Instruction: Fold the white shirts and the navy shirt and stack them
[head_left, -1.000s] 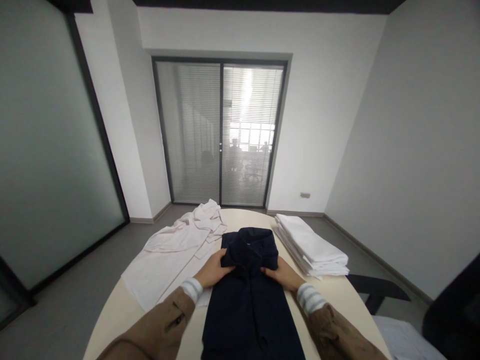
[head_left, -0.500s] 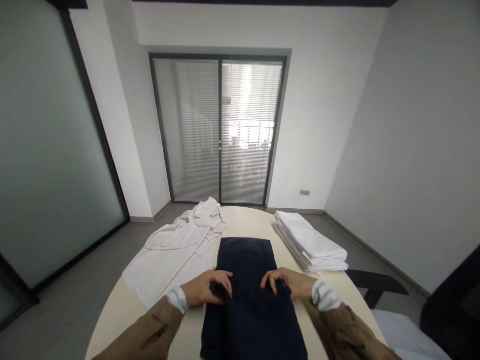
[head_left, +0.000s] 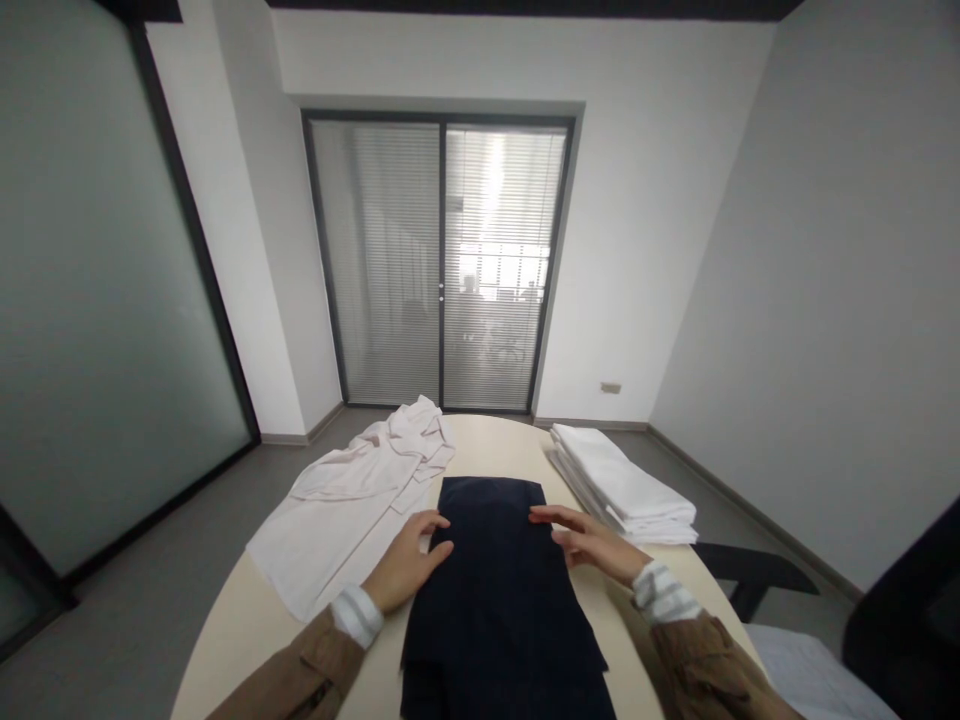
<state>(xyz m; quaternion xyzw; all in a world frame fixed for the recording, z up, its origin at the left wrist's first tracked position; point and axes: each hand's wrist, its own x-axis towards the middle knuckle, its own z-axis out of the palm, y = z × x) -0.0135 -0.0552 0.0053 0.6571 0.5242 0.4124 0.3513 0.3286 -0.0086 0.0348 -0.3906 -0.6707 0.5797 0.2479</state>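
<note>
A dark navy garment [head_left: 495,590] lies folded into a long strip in the middle of the round, cream-coloured bench [head_left: 229,640]. Its long axis runs straight away from the person toward the sliding glass door [head_left: 442,265]. The far end is a clean, straight fold set square across that axis. The near end widens a little, shows loose layered edges and runs out of the bottom of the picture. It cannot be told which end holds the collar or the hem.

The left hand [head_left: 409,562] is released and flat, palm down, with the fingers together. It rests on the left edge of the garment just short of the far corner, and grips nothing. The right hand [head_left: 592,540] is also released, with its fingers spread and pointing inward over the right edge near the far corner. Whether its palm presses on the cloth or hangs just above it cannot be told. Both sleeves are brown with striped white cuffs.

To the left of the navy strip a white garment [head_left: 337,510] lies spread and rumpled, its near edge just beside the left hand. To the right, a little apart from the strip, sits a stack of folded white cloths [head_left: 626,490]. A dark chair [head_left: 750,580] stands beyond the right rim of the bench.
</note>
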